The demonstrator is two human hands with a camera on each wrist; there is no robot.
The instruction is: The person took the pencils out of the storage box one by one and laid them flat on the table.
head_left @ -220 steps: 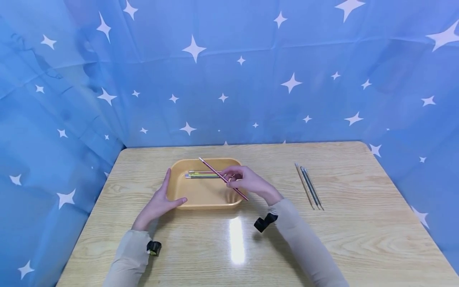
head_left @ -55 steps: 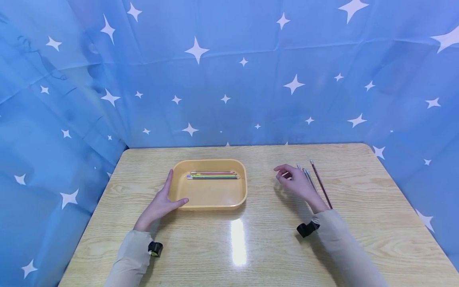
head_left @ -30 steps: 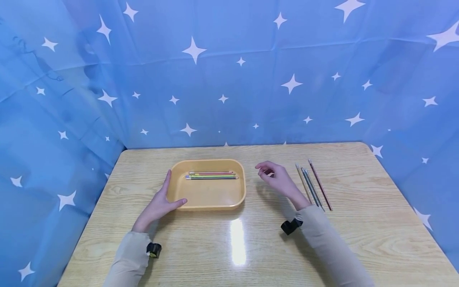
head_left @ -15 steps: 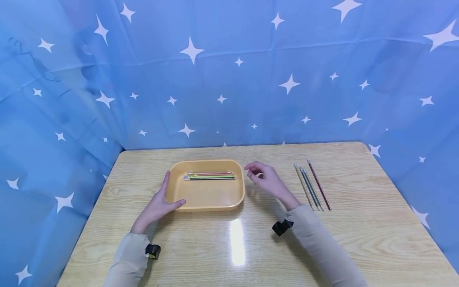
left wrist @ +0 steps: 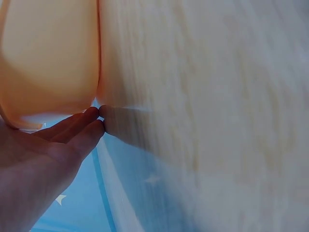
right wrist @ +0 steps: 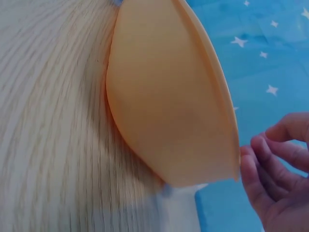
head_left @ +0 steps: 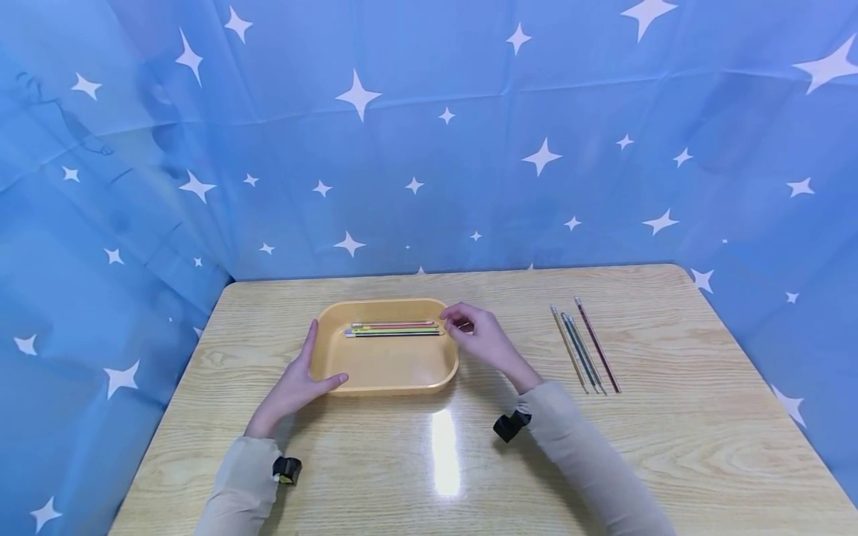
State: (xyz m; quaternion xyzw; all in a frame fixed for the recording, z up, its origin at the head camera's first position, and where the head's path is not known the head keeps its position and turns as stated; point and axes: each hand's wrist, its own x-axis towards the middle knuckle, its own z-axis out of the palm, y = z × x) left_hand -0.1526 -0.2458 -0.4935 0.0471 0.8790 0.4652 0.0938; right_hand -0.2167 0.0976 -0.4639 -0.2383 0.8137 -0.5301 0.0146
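Note:
A shallow yellow-orange plastic tray (head_left: pixel 375 388) sits left of centre on the table. Several pencils (head_left: pixel 395 331) lie side by side in its back half, eraser ends to the left. My left hand (head_left: pixel 295 381) is spread at the tray's left end, thumb over the front corner and straight fingers along the outer wall. My right hand (head_left: pixel 479 339) hovers over the right rim, fingers loosely bent and holding nothing, fingertips near the pencils' right ends. In the right wrist view its fingertips (right wrist: pixel 248 162) are right at the tray's rim.
Right of the tray, a dark red pencil (head_left: pixel 596 344) lies on the wooden table (head_left: pixel 684 432) beside a gold pencil (head_left: pixel 567 346) and other dark and grey pencils (head_left: pixel 582 353). A blue star-print cloth (head_left: pixel 469 149) hangs behind and at the sides.
The dark red pencil, earlier in my right hand over the tray, now lies with the right group. The right hand has since moved left, back over the tray's rim. The left hand stays put.

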